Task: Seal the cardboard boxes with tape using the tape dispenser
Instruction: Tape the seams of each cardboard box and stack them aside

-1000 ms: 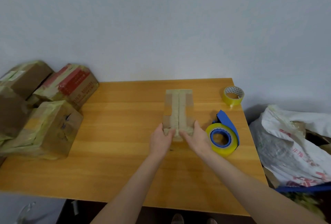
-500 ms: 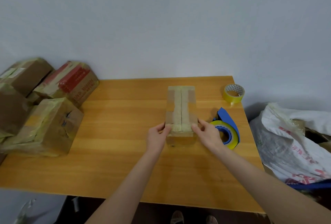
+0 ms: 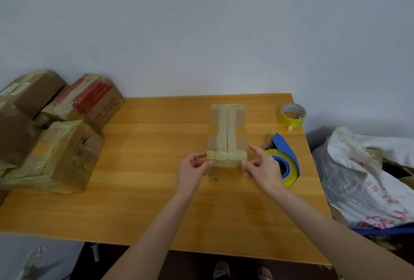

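Bare forearms (image 3: 161, 223) & bare hands, left hand (image 3: 192, 171) & right hand (image 3: 263, 169), plus two feet (image 3: 220, 268) (footwear too blurry).

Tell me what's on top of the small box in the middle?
Yellowish tape lies on top of the small box: strips along its middle seam and across both ends. The left hand and right hand pinch its near corners. It is closed, so its inside is hidden.

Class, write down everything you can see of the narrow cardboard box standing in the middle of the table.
The cardboard box is narrow, brown and closed, lying lengthwise away from the viewer on the wooden table. Yellowish tape runs along its top centre seam and across both ends; a dark slit shows down the seam. The left hand and right hand pinch its near corners. The tape dispenser lies to its right.
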`<state>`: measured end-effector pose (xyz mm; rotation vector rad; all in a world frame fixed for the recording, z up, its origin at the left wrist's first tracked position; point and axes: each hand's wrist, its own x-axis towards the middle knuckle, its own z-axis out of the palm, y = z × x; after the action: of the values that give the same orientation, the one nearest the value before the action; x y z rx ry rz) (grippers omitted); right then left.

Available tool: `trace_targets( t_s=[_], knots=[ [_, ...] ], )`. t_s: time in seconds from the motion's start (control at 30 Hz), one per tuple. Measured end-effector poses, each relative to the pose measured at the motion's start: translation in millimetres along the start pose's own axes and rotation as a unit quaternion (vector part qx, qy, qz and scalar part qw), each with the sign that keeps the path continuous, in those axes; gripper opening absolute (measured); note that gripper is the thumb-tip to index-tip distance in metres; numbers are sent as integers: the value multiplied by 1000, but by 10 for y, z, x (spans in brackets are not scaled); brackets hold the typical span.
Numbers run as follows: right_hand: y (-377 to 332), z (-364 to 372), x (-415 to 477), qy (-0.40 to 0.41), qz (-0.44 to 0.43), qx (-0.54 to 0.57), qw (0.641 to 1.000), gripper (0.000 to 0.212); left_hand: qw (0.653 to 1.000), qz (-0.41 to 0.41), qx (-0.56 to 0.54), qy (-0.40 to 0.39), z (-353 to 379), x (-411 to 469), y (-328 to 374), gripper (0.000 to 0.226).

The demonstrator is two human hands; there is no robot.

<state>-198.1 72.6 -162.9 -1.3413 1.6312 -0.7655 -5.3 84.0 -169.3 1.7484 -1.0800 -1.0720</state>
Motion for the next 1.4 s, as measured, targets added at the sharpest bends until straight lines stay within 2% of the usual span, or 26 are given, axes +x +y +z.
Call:
trace_targets(
  t_s=[0.17,0.33,0.43,0.53,0.63,0.73,0.9,1.0,1.07,1.13,1.2,1.27,1.33,1.4],
  knots=[
    [12,42,24,4,-30,-50,998,62,998,21,50,21,31,51,-48,18],
    [-15,-7,57,-6,-66,-268,961,58,976,81,202,21,31,57,-32,22],
    [-99,-31,93,-10,-66,-329,942,67,954,96,283,9,34,86,3,47],
    [-180,49,136,-30,-72,-333,940,85,965,92,241,-40,98,154,78,84],
    [-171,91,191,-20,-78,-318,945,83,960,102,252,-72,161,231,141,103],
    [-102,75,245,-18,-89,-275,957,78,960,105,251,-69,114,256,128,97],
    [48,-51,273,-83,-104,-185,974,75,967,125,198,-100,-12,266,-13,85],
    [78,-144,292,-140,-91,-144,975,76,950,134,235,-156,-111,297,-59,90],
    [45,-148,290,-127,-75,-113,983,77,943,121,248,-184,-89,284,-42,95],
    [-63,-92,290,-70,-36,-137,988,83,959,88,232,-139,24,233,16,93],
    [-149,4,288,-28,4,-205,978,85,968,47,231,-88,146,208,78,91],
    [-161,73,282,-25,6,-217,976,70,968,25,241,-72,227,193,84,89],
    [-140,73,283,-41,-7,-193,980,54,968,22,240,-66,239,196,67,77],
    [-121,21,286,-58,-12,-165,984,47,967,28,248,-58,211,188,54,64]
  ],
)
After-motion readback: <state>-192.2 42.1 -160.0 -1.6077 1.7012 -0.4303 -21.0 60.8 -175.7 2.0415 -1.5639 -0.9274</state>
